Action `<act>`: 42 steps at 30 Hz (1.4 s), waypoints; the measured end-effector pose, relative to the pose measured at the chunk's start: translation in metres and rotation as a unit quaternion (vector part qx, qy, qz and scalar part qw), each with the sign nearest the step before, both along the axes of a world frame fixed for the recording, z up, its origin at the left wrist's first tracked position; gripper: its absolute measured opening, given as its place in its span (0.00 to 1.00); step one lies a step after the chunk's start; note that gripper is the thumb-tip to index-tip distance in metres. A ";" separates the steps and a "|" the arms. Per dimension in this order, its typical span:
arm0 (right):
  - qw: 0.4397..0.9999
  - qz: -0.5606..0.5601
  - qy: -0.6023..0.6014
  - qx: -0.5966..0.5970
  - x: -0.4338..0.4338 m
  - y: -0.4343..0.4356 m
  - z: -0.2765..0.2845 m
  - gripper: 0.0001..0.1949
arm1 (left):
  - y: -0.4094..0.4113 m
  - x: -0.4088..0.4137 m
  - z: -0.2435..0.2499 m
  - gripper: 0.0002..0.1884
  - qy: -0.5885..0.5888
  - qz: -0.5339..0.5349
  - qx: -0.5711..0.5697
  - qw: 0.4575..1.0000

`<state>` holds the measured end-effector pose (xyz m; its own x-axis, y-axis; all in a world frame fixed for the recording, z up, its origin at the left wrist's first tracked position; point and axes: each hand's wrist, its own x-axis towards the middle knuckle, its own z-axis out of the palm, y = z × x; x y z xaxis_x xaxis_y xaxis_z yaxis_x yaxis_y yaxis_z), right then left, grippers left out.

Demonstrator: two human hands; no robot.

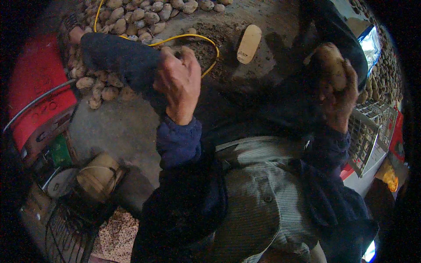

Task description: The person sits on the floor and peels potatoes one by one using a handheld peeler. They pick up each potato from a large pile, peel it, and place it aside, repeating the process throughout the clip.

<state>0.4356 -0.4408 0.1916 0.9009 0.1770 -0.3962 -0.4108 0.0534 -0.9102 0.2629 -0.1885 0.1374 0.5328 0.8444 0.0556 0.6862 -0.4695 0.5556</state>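
My left hand [179,79] is over my bent leg in dark trousers, left of centre, its fingers curled. Whether anything is between them cannot be made out. At the right, my right hand [340,92] is closed around a rounded brown lump [332,64], blurred and in shade, perhaps a potato or similar produce. On the ground between my legs lies a flat, pale, oblong piece [250,44] with rounded ends and a small dark mark. Many similar rounded brown lumps [138,14] are heaped at the top left.
A yellow cord [194,35] loops over the soil. Red panelling [39,88] stands at the left, above a tan cylindrical container [98,177]. Slotted pale crates [371,131] stand at the right, near more rounded lumps [388,72].
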 end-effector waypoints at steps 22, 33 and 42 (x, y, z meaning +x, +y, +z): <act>0.978 -0.142 0.080 -0.134 -0.066 -0.151 0.004 0.16 | 0.035 0.009 -0.006 0.21 0.021 -0.205 0.200 0.958; 0.955 -0.152 0.237 -0.089 -0.055 -0.210 -0.036 0.19 | 0.007 0.010 0.011 0.20 0.034 -0.178 0.181 0.967; 0.998 -0.016 -0.034 -0.045 0.087 -0.273 -0.010 0.13 | 0.042 0.001 0.022 0.17 0.129 -0.138 0.093 0.978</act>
<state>0.5223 -0.7134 0.1812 0.9308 0.1148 -0.3469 -0.3473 -0.0176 -0.9376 0.2641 -0.1468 0.1595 0.7552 0.6548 0.0288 0.6251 -0.7328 0.2690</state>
